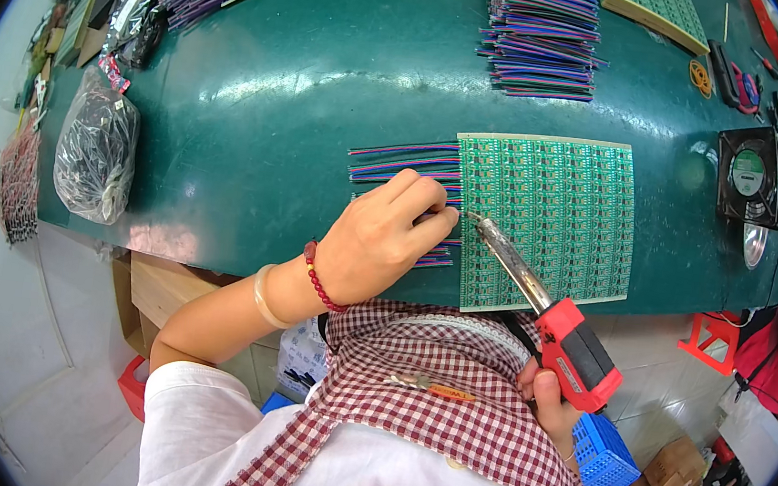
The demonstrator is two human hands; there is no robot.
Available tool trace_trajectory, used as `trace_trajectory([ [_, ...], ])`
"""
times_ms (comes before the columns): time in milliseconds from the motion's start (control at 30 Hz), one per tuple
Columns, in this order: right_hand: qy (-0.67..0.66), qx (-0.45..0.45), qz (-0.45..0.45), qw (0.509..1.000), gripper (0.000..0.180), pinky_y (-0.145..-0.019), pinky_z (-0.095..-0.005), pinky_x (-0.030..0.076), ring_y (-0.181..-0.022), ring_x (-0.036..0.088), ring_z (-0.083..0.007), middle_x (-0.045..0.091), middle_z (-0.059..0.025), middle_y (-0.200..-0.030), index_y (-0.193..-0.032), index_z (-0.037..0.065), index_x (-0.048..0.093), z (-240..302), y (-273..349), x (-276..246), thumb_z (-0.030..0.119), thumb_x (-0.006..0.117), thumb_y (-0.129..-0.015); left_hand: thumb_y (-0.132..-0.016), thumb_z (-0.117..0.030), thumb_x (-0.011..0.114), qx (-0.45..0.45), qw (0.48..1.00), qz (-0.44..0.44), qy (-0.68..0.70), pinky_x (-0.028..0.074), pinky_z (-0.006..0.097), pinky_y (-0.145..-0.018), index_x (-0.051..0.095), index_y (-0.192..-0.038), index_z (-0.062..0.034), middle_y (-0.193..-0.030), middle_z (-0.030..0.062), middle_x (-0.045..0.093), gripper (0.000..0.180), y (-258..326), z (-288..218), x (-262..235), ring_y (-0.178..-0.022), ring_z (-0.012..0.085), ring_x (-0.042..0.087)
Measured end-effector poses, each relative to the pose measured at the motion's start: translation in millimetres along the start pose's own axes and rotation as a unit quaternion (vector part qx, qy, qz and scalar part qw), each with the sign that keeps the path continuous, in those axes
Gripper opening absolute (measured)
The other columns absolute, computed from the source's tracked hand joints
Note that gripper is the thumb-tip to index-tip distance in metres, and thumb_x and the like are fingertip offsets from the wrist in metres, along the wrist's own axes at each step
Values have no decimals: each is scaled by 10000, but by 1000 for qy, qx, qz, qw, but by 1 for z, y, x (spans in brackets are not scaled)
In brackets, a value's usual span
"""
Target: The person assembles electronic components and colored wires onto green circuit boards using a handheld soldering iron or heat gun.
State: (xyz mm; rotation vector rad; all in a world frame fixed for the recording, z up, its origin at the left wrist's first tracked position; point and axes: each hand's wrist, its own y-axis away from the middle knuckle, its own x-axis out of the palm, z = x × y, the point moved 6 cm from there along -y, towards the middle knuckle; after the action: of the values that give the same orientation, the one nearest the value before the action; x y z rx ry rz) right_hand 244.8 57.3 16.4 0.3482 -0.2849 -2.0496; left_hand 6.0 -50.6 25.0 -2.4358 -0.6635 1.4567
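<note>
The left hand (379, 242) pins ribbon wires (405, 160) against the green circuit panel (550, 218); the right hand (551, 403) holds a soldering iron (545, 309).

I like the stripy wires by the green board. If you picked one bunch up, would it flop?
Probably yes: the coloured ribbon wires look thin and flat, so they would likely droop. They seem light. The left hand presses some down, hinting they shift easily.

- Head camera: worn on the person's head, it looked steeply down over the chest.
- Facing: forward across the green table (261, 104), whose edges bowed toward the rim.
- Nearness: close; forearms entered from below.
- Shared ground: only one view was present.
</note>
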Motion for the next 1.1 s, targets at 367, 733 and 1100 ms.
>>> trace_trajectory([
  [367,-38,-20,-16,999,342,-549,-262,442,-579,533,-114,588,-83,-698,-1038,-44,548,-3,4,0,294,525,-986,-626,50,665,6,1000,13,-6,486,325,-592,677,-923,5,-857,91,544,301,1,-1,1,-752,232,557],
  [733,-119,-13,-63,991,170,-566,-274,422,-626,519,-114,586,-47,-726,-884,-26,605,-7,7,-1,132,573,-938,-659,0,666,21,1000,15,-16,488,320,-601,675,-924,21,-861,94,545,266,0,-3,1,-748,229,555],
  [1100,-69,7,-23,997,248,-564,-271,431,-597,507,-115,578,-68,-720,-1063,-28,535,2,5,1,190,572,-949,-659,-17,657,31,999,16,-33,491,318,-608,672,-929,33,-865,98,544,275,0,-7,1,-750,229,558],
])
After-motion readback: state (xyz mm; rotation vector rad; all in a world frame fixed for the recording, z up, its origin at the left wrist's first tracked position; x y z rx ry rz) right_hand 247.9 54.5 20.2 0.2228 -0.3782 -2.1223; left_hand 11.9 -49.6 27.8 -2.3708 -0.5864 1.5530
